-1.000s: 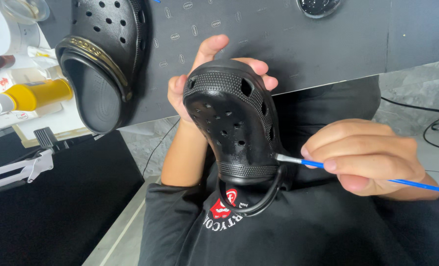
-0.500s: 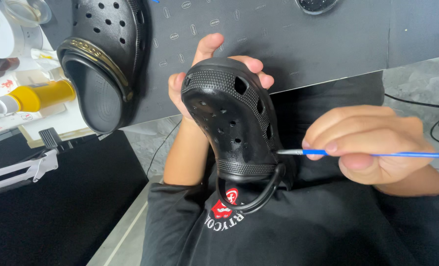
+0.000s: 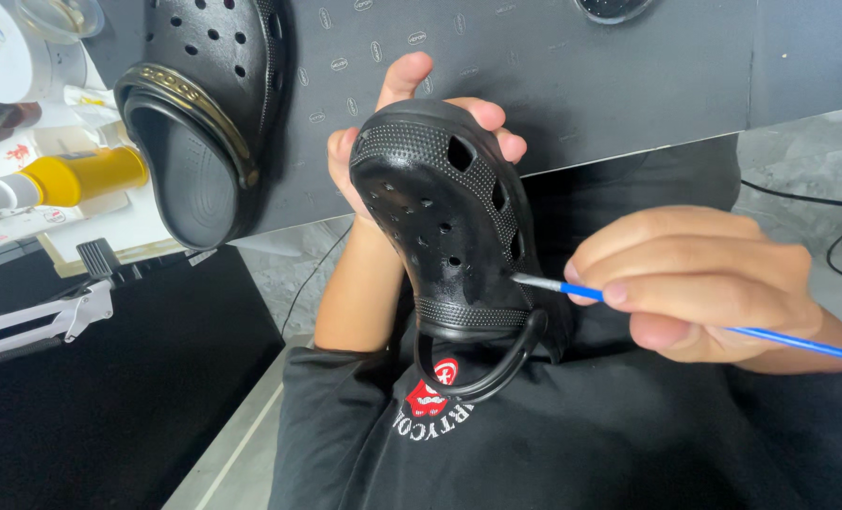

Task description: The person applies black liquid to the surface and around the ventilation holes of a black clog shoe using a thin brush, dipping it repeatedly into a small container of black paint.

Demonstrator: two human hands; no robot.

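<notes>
I note the left hand [image 3: 383,142] gripping a matte, perforated black clog [image 3: 445,227] — right hand [image 3: 704,283] fingers pinching a thin blue-handled brush [image 3: 572,288], tip touching the clog's side.

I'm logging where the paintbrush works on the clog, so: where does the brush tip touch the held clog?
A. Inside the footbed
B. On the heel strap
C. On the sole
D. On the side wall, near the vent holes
D: the brush tip, held by the right hand, meets the side of the clog near its vent holes, while the left hand grips the clog from behind.
</notes>
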